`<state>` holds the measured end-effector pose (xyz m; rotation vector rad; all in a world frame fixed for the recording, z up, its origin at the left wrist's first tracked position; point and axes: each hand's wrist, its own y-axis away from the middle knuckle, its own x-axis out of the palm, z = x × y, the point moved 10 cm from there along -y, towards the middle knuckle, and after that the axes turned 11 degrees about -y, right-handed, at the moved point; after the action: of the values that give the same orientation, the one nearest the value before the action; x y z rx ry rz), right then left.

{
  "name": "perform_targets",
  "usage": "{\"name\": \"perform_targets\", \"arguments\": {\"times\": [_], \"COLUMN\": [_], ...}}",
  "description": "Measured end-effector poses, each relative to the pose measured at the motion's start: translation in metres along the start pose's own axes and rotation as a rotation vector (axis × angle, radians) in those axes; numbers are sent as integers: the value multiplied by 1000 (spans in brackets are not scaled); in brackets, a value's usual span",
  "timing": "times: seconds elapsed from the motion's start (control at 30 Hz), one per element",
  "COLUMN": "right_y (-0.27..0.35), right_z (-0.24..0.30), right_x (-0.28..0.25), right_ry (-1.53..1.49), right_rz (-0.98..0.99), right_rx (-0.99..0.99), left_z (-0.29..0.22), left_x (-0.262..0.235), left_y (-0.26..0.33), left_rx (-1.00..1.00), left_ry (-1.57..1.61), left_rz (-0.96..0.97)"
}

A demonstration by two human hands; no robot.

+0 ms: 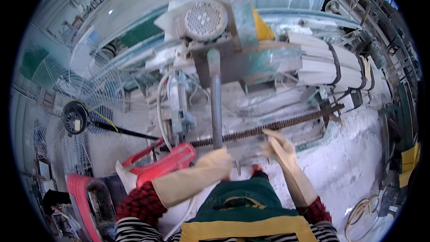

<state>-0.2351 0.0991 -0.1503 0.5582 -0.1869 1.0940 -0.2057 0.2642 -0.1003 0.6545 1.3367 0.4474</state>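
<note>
My left hand (216, 161), in a cream rubber glove, is closed round the lower end of a grey metal pipe (216, 112). The pipe comes down from a machine with a round perforated motor cover (206, 20). My right hand (281, 147), gloved the same way and slightly blurred, reaches forward with its fingers stretched out and holds nothing I can see. Its fingertips are nearest to a long rusty toothed bar (277, 125) that runs crosswise in front of me; whether they touch it cannot be told.
Red plastic chairs (165, 163) stand at my left, by a large wire-caged fan (74, 116). Strapped pale slabs (320, 60) lie at the far right. A coiled yellowish hose (360, 213) is on the dusty white floor (340, 166). A narrow metal fixture with a pale hose (179, 101) stands left of the pipe.
</note>
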Motion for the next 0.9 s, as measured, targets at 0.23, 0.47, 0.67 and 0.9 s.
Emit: {"name": "perform_targets", "arguments": {"times": [0.23, 0.47, 0.67, 0.9], "right_y": [-36, -43, -43, -42], "right_z": [17, 20, 11, 8], "right_x": [189, 205, 203, 199], "right_ry": [568, 590, 488, 425], "right_rz": [314, 314, 237, 242], "right_rx": [-10, -81, 2, 0], "left_z": [-1, -1, -11, 2], "left_x": [19, 20, 37, 126], "left_y": [48, 103, 88, 17], "left_rx": [-69, -93, -87, -234], "left_ry": [-207, 762, 1049, 2334], "left_rz": [-391, -1194, -1488, -1660]}}
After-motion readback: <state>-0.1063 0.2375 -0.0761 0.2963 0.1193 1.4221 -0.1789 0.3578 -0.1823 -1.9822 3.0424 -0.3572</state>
